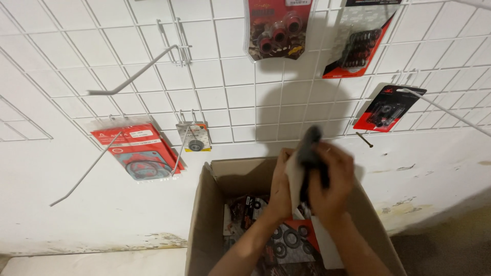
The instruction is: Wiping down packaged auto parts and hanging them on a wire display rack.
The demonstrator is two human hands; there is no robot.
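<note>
Both my hands are raised over an open cardboard box and hold one blurred package with a white card back and a dark part on it. My left hand grips its left side. My right hand wraps its right side. The box holds several carded packs of dark rings and seals. What exactly the held package contains is too blurred to tell.
A white wire grid panel covers the wall, with long bare hooks sticking out. Red carded packs hang on it: a gasket pack, a small bearing pack, a roller pack, two more at right.
</note>
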